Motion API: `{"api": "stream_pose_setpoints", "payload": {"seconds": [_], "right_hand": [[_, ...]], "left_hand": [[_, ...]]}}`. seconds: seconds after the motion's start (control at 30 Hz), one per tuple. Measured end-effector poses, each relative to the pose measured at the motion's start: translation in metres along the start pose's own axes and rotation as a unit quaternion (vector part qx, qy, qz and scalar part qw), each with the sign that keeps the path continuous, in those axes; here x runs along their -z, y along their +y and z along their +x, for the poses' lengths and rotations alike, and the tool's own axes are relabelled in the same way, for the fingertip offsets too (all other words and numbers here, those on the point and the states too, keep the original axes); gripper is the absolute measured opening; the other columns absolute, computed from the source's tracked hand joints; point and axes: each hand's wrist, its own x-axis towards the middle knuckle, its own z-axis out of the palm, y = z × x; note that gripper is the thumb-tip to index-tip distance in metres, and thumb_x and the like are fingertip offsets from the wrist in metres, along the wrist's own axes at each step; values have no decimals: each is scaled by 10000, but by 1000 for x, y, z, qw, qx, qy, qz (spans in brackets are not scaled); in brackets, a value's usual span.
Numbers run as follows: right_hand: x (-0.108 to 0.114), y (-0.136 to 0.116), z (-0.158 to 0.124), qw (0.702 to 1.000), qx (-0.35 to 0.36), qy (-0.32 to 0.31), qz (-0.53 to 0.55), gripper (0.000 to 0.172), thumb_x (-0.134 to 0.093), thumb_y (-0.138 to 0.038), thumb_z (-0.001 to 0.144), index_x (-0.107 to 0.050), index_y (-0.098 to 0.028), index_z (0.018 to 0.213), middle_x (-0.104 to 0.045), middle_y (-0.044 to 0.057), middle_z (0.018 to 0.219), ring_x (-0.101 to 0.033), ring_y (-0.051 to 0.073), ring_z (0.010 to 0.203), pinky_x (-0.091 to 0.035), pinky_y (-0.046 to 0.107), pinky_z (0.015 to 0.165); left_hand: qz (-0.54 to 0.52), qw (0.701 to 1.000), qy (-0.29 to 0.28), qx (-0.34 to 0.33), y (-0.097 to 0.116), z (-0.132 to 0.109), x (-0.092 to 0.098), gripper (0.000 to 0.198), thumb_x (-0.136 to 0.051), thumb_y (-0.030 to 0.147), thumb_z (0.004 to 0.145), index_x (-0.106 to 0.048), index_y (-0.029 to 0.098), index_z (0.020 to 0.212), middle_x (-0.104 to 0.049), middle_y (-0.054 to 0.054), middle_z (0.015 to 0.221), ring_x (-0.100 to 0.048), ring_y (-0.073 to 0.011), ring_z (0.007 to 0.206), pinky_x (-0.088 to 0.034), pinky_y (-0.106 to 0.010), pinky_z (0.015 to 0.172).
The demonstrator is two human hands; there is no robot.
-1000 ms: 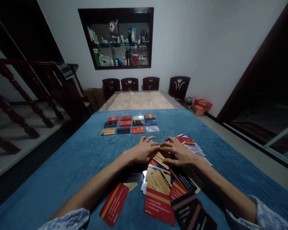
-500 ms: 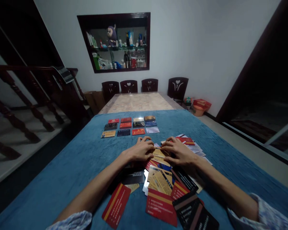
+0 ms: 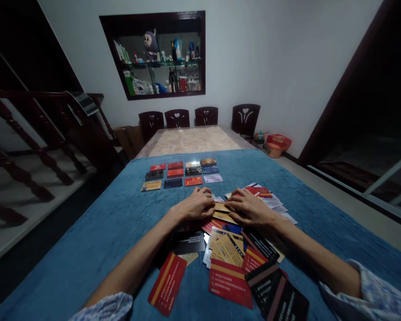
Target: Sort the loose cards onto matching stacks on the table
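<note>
Between my two hands lie yellow cards (image 3: 223,216), gripped at opposite edges. My left hand (image 3: 198,205) has its fingers curled on their left edge. On the right edge, the bent fingers of my right hand (image 3: 249,207) press in; both sets of fingertips are partly hidden. Below the hands spreads a loose heap: more yellow cards (image 3: 227,249), a red card (image 3: 227,281) with a gold stripe, black cards (image 3: 287,301) and a dark card (image 3: 190,242) by my left wrist. A separate red card (image 3: 167,283) lies at lower left.
Rows of sorted cards (image 3: 174,183) lie beyond my hands on the blue cloth (image 3: 113,232). White and red cards (image 3: 262,191) fan out past my right hand. Chairs (image 3: 206,117) stand at the table's far end (image 3: 190,139). A wooden railing (image 3: 30,176) runs along the left.
The view has shifted slightly, so the loose cards appear a little further right. Both hands stay at the yellow cards, with only slight finger movement.
</note>
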Motion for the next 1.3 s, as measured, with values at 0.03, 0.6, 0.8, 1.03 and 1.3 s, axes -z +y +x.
{"api": "stream_pose_setpoints", "payload": {"seconds": [0.03,0.6,0.8,1.03,1.3], "right_hand": [[-1,1,0,1000,-4,8,-4,310,-515,-316,941,-711,-205,1155,-715,127,1040,-538,266,1025,-456,453,894],[-25,22,-3,971,-170,145,88,163,-578,-168,866,-706,-184,964,-632,78,881,-582,205,854,-477,306,743],[-24,22,-2,967,-188,135,105,110,-583,-193,869,-692,-185,884,-630,64,856,-569,203,864,-455,306,754],[-26,21,-1,965,-186,141,117,94,-584,-192,848,-662,-185,797,-629,59,803,-551,213,851,-443,318,749],[-22,13,8,941,-187,220,175,129,-539,-254,883,-655,-199,867,-627,48,865,-597,192,857,-462,315,778]], "left_hand": [[-2,1000,3,1,-1,0,1,188,-504,238,929,-669,189,852,-687,-88,994,-491,-266,1187,-356,-426,977],[-136,971,177,86,-13,12,-27,240,-553,56,826,-732,155,950,-681,-79,980,-625,-191,954,-502,-321,896],[-156,959,208,111,-15,14,-30,245,-580,35,800,-755,150,927,-686,-77,986,-652,-178,926,-530,-313,905],[-158,959,207,116,-18,12,-27,230,-596,52,799,-769,170,893,-703,-66,1005,-663,-171,946,-537,-297,905],[-157,964,187,108,-20,12,-25,267,-570,40,775,-779,166,885,-702,-66,927,-636,-197,985,-526,-312,879]]}}
